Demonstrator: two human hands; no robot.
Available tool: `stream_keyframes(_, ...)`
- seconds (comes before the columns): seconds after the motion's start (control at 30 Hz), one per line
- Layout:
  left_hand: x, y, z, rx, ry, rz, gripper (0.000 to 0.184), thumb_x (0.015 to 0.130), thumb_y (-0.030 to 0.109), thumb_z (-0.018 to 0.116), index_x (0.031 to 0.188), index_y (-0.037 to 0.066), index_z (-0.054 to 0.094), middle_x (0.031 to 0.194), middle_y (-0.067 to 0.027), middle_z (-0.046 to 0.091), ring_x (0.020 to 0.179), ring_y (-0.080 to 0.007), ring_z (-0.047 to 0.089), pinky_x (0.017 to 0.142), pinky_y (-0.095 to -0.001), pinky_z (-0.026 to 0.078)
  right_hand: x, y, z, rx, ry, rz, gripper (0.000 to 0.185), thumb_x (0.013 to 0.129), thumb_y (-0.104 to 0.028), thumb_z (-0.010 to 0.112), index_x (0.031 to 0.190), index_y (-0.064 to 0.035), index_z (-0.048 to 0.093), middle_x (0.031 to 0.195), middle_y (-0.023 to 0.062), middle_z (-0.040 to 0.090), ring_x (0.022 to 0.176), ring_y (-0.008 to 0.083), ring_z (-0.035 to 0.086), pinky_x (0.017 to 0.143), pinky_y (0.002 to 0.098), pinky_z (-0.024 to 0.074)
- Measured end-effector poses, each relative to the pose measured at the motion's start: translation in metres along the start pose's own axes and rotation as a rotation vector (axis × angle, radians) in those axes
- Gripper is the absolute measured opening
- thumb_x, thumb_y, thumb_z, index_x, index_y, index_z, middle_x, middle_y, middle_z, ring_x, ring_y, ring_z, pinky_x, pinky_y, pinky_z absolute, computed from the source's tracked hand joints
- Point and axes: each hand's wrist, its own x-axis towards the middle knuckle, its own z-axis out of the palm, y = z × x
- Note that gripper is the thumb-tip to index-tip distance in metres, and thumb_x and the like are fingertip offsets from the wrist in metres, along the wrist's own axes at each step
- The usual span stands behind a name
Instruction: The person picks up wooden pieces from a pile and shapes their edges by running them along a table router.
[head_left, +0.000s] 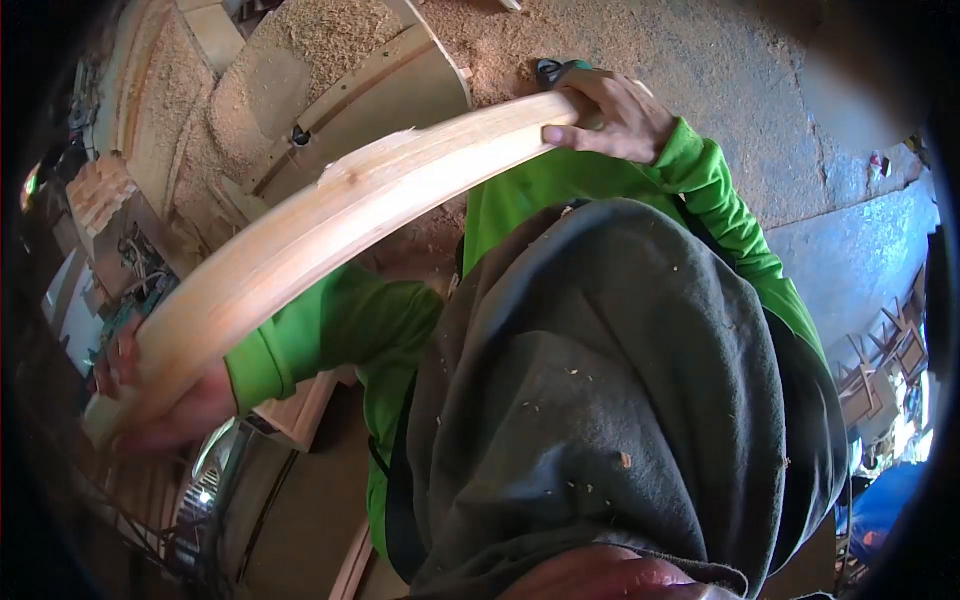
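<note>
Beam [300, 240]: pale bare wood, held slantwise in front of the body, between both hands; bowed in outline, true bend and lens bend impossible to tell apart.
Long axis: slanting from lower left to upper right; running up and rightward from the left hand, down and leftward from the right hand.
Left hand [180, 415]: closed round the lower-left end, near the tip; fingers curled over the outer edge, palm on the side toward the body; spread only as wide as the wood.
Right hand [628, 118]: closed on the upper-right end; thumb laid against the near face, fingers bent over the far edge; fingertips partly hidden.
Nearer hand: neither, with contact at both ends; long middle stretch free of any grip.
Outer edge: rough near mid-length, with a ragged strip of wood [372, 150] lifting; facing away from the body.
Green sleeves [300, 345]: left one reaching out below the beam's inner edge, right one coming round the far side of the knees.
Dark grey garment [600, 400]: draped over the lap, flecked with chips, below and to the right of the beam.
Beyond the outer edge: wooden panel [395, 85] with sawdust [335, 30] heaped on top; contact with the beam impossible to tell.
</note>
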Motion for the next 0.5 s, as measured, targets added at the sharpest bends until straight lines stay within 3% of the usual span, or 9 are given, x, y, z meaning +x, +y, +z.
stream_keyframes(0.07, 0.006, -0.005, -0.002, 0.065, 0.068, 0.041, 0.051, 0.088, 0.059, 0.058, 0.107, 0.012, 0.05, 0.095, -0.003, 0.057, 0.078, -0.0199, 0.056, 0.082, -0.0405, 0.046, 0.001, 0.003, -0.006, 0.044, -0.096, 0.047, 0.091, 0.072, -0.079, 0.059, 0.101, 0.0075, 0.062, 0.086, 0.0226, 0.064, 0.078, 0.0334, 0.065, 0.073, 0.0441, 0.0528)
stream_keyframes(0.13, 0.013, -0.012, -0.008, 0.133, 0.168, 0.144, 0.051, 0.089, 0.059, 0.056, 0.105, 0.011, 0.051, 0.095, -0.0029, 0.057, 0.077, -0.0194, 0.055, 0.08, -0.0408, 0.047, -0.003, 0.011, 0.0, 0.057, -0.016, 0.034, 0.104, 0.072, -0.082, 0.055, 0.121, 0.0102, 0.055, 0.1, 0.0268, 0.065, 0.093, 0.0357, 0.066, 0.083, 0.0444, 0.0536)
stream_keyframes(0.2, 0.016, -0.023, 0.0, 0.103, 0.138, 0.123, 0.042, 0.089, 0.052, 0.06, 0.104, 0.014, 0.053, 0.095, -0.0035, 0.056, 0.078, -0.0195, 0.054, 0.077, -0.0393, 0.048, -0.007, 0.014, -0.007, 0.067, -0.089, 0.097, 0.103, 0.073, -0.08, 0.056, 0.122, 0.0104, 0.055, 0.102, 0.0274, 0.065, 0.096, 0.0363, 0.066, 0.086, 0.0446, 0.0535)
stream_keyframes(0.37, 0.027, -0.049, 0.01, 0.126, 0.223, 0.196, 0.028, 0.09, 0.04, 0.065, 0.108, 0.021, 0.053, 0.095, -0.005, 0.055, 0.081, -0.0204, 0.054, 0.075, -0.0359, 0.049, -0.003, 0.015, -0.01, 0.074, 0.004, 0.03, 0.097, 0.075, -0.077, 0.058, 0.116, 0.0111, 0.058, 0.093, 0.0266, 0.066, 0.087, 0.0354, 0.068, 0.079, 0.0445, 0.0552)
stream_keyframes(0.47, 0.035, -0.053, -0.013, 0.437, 0.159, 0.332, 0.029, 0.091, 0.036, 0.063, 0.109, 0.015, 0.055, 0.095, -0.0074, 0.055, 0.081, -0.0215, 0.054, 0.074, -0.0366, 0.049, -0.001, 0.009, -0.02, 0.064, 0.017, 0.027, 0.09, 0.078, -0.074, 0.058, 0.108, 0.0104, 0.062, 0.083, 0.0232, 0.067, 0.078, 0.0329, 0.068, 0.071, 0.0434, 0.0554)
stream_keyframes(0.5, 0.036, -0.055, -0.012, 0.339, 0.21, 0.253, 0.03, 0.091, 0.035, 0.063, 0.108, 0.012, 0.055, 0.095, -0.0082, 0.055, 0.082, -0.022, 0.054, 0.075, -0.0375, 0.049, 0.0, 0.009, -0.022, 0.067, 0.017, 0.03, 0.088, 0.079, -0.073, 0.057, 0.105, 0.01, 0.064, 0.079, 0.0218, 0.067, 0.074, 0.0318, 0.068, 0.068, 0.0429, 0.0553)
